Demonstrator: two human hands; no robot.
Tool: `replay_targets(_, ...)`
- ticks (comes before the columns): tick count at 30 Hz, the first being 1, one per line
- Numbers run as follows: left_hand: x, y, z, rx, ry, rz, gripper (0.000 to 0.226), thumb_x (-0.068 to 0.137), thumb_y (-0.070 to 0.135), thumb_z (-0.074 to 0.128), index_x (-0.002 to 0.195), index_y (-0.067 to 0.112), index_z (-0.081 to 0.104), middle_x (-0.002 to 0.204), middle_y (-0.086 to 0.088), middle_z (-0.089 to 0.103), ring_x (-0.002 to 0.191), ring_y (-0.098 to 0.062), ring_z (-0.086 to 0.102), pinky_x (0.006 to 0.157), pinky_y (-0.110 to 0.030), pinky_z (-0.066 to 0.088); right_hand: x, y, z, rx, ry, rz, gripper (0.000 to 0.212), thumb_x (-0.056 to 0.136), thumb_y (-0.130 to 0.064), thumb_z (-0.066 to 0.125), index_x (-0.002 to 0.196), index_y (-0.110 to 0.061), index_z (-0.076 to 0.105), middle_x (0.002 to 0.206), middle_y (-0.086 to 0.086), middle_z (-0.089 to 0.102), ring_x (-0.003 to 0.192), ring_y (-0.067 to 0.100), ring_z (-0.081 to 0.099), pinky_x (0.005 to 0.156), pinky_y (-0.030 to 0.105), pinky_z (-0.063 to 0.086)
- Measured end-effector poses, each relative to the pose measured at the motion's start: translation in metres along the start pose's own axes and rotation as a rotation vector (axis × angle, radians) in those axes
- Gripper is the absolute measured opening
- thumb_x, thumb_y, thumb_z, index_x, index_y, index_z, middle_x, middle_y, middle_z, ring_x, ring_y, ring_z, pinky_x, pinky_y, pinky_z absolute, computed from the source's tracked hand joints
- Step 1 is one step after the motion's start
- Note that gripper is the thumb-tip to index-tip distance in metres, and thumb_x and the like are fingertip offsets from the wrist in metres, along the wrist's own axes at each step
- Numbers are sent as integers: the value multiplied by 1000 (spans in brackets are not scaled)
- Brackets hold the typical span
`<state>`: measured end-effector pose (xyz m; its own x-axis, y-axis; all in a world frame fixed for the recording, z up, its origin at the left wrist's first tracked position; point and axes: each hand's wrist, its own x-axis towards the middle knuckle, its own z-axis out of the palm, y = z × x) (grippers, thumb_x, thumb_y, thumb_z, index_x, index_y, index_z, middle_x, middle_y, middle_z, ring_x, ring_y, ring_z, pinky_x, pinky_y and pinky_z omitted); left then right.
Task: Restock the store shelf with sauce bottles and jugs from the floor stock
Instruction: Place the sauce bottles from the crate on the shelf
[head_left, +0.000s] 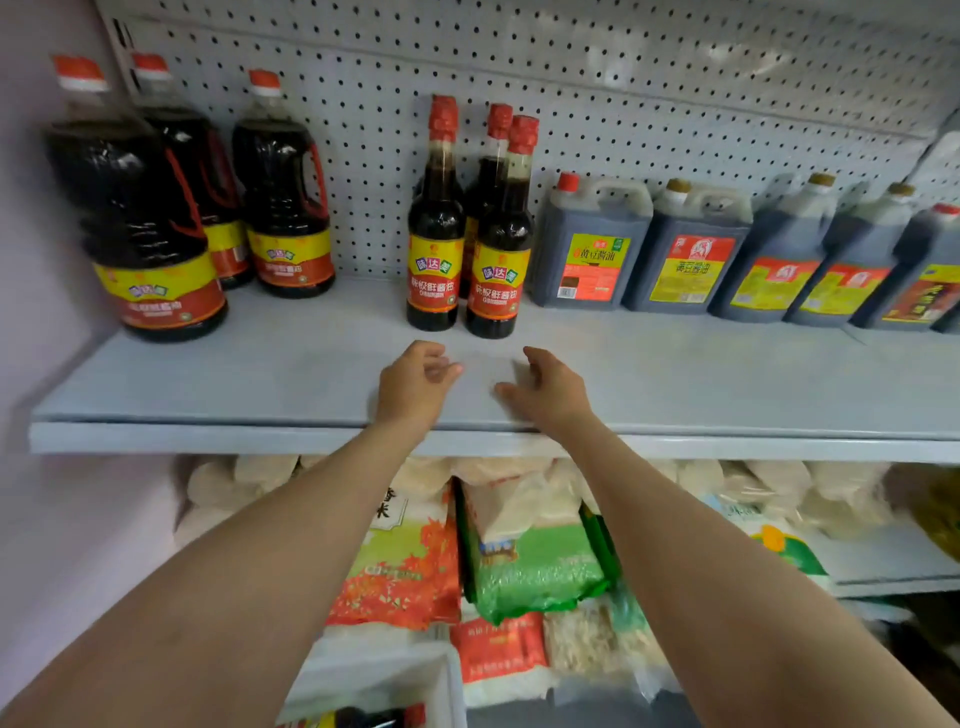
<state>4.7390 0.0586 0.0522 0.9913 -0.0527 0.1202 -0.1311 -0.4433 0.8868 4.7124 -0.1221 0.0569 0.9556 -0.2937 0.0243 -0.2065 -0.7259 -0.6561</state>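
Note:
Three slim dark sauce bottles (436, 244) with red caps stand in the middle of the grey shelf (260, 384). Both my hands hover just in front of them, over the shelf's front part. My left hand (415, 384) is empty, fingers loosely curled and apart. My right hand (545, 389) is also empty and spread, palm down. Three large round jugs (150, 228) with red handles stand at the left. Several squarish jugs (592, 244) of dark sauce line the right side. A bottle (363, 719) with a red cap lies in a white box at the bottom edge.
A pegboard back panel (571, 78) rises behind the shelf. Below it, bags of rice and grain (530, 561) are piled on a lower shelf. A pale wall (31, 312) closes the left side. Bare shelf lies between the round jugs and the slim bottles.

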Motion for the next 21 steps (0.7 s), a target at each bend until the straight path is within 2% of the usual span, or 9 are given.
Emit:
replay_targets(2,-30,-6,-2,-14,3,59,36,90,26,72,121,11,62,116,-3,68,99,-12,61,86,-22,45,-28,1,1,-34,13,-66,72,85,-36,78,147,-13,48,145,10,53,131,27,51,110,33,37)
replay_targets(6,-77,-16,-6,38,44,136,37,88,26,73,121,12,63,121,-4,64,111,-17,60,95,-31,48,-82,7,10,-35,44,-149,63,85,-28,78,140,-9,54,139,12,56,128,29,52,104,32,38)
replay_targets(9,-115,-39,-12,202,61,140,39,85,29,76,120,16,64,119,-7,61,112,-22,57,92,-29,43,-131,23,23,-77,59,-216,59,87,-30,75,140,-14,53,143,7,52,133,26,47,106,32,36)
replay_targets(11,-140,-61,-18,316,56,109,44,80,31,79,119,18,64,118,-8,61,113,-26,56,89,-28,40,-161,36,35,-86,-14,-206,60,88,-29,74,143,-18,51,144,6,50,132,26,47,103,32,39)
replay_targets(16,-200,-110,-35,425,1,-38,56,78,31,82,129,23,60,127,-11,55,120,-31,50,100,-39,43,-217,66,72,-119,-228,-144,70,85,-31,79,146,-20,48,143,11,50,130,32,49,105,38,43)
replay_targets(21,-238,-136,-34,506,-89,-144,63,80,31,81,136,22,53,135,-12,50,127,-32,45,104,-43,41,-247,82,99,-137,-329,-124,72,86,-29,78,149,-19,44,139,12,56,129,32,50,100,36,43)
